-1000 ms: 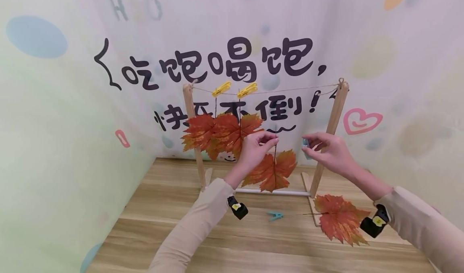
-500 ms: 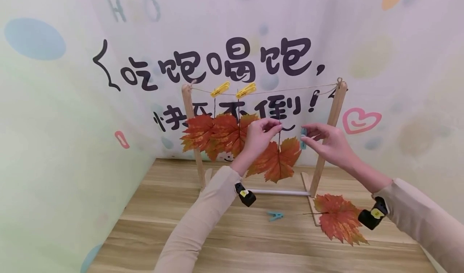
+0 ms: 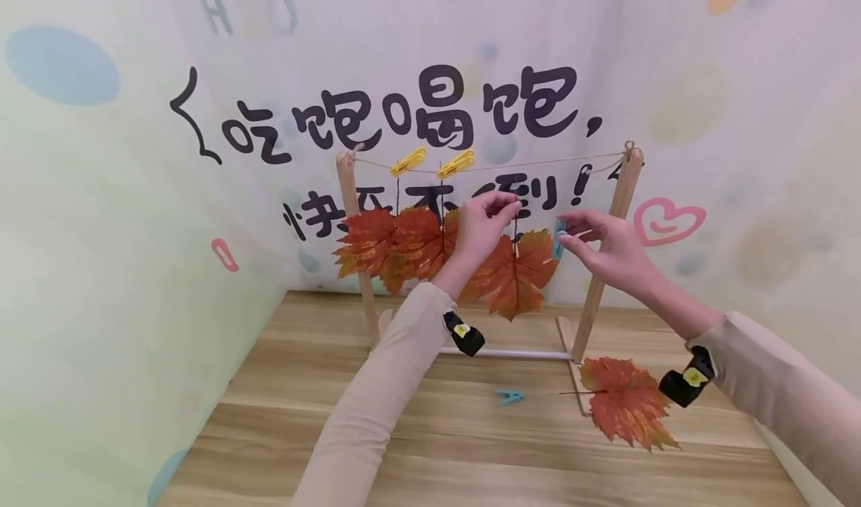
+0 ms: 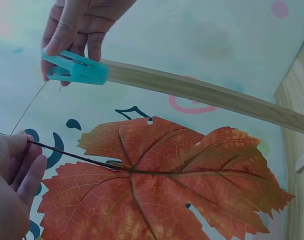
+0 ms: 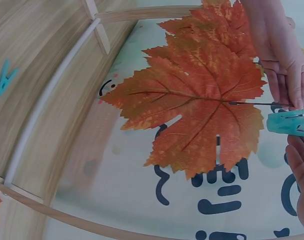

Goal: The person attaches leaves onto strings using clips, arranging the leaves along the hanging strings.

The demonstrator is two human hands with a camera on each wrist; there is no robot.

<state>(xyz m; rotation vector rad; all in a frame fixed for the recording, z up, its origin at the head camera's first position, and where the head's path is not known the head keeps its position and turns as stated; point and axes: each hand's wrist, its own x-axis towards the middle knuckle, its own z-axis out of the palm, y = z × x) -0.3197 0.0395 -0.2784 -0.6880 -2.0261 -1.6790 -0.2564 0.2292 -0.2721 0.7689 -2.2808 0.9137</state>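
Note:
My left hand (image 3: 486, 226) pinches the dark stem of an orange-red artificial maple leaf (image 3: 516, 275), which hangs below the fingers under the string (image 3: 531, 164). To its right my right hand (image 3: 608, 249) holds a blue clothespin (image 3: 558, 239) between thumb and fingers. The left wrist view shows that clothespin (image 4: 79, 69) in the right hand, above the leaf (image 4: 157, 180) and apart from its stem. Two yellow clothespins (image 3: 408, 163) on the string hold two more leaves (image 3: 366, 244) by their stems, left of my left hand.
The string spans two wooden posts (image 3: 625, 185), joined low down by a white rod (image 3: 511, 354). On the wooden table (image 3: 282, 417) lie another blue clothespin (image 3: 509, 396) and, at right, another leaf (image 3: 625, 402) overlapping the stand's foot. A printed cloth (image 3: 377, 36) hangs behind.
Both hands have risen toward the string, lifting the leaf and the blue clothespin. The left hand has also shifted slightly right, nearer the right hand.

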